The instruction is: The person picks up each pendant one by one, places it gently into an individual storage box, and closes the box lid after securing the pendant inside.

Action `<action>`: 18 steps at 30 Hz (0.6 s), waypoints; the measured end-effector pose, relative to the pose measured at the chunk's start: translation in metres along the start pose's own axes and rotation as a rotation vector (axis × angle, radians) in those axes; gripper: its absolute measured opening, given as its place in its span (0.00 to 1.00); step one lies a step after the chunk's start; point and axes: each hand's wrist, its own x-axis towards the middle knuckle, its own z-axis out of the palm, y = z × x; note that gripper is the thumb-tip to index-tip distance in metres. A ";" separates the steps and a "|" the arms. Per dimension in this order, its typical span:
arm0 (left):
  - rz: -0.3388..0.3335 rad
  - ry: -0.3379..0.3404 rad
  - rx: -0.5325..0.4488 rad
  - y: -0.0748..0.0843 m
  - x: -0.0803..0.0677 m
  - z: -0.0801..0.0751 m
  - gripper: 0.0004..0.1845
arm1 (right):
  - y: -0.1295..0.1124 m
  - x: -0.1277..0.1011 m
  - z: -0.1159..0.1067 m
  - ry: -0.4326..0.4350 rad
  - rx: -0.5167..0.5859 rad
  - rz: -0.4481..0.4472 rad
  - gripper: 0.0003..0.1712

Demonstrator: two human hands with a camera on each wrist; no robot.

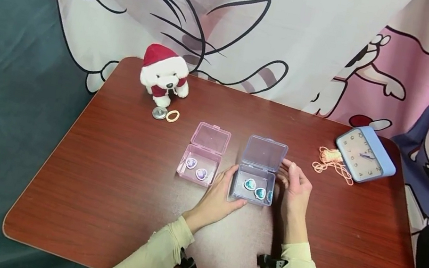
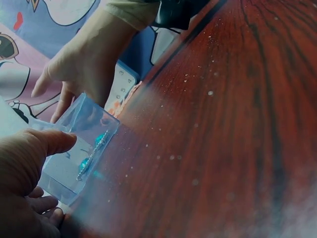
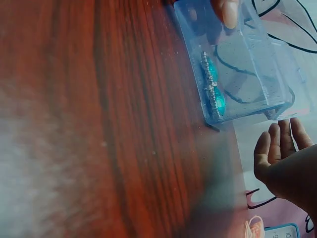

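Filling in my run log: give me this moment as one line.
left hand: touches blue box | right hand: open beside box | lid: up | teal charms: inside | pink box: apart, open

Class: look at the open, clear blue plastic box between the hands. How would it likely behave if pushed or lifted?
The clear blue plastic box looks thin-walled, so probably light and quick to slide on the smooth wooden table. Its raised lid might make it tip backward. The teal heart-shaped gems inside lie loose and would likely shift.
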 end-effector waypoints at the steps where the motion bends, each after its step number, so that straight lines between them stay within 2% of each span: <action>1: 0.002 0.000 0.000 0.000 0.000 0.000 0.52 | 0.000 -0.002 -0.001 -0.004 0.010 0.002 0.17; 15: 0.020 0.004 0.013 -0.001 0.001 0.000 0.52 | 0.001 -0.021 -0.014 -0.012 0.011 0.001 0.16; 18: 0.024 0.005 0.008 -0.001 0.001 0.001 0.52 | 0.002 -0.023 -0.016 -0.008 -0.030 0.001 0.15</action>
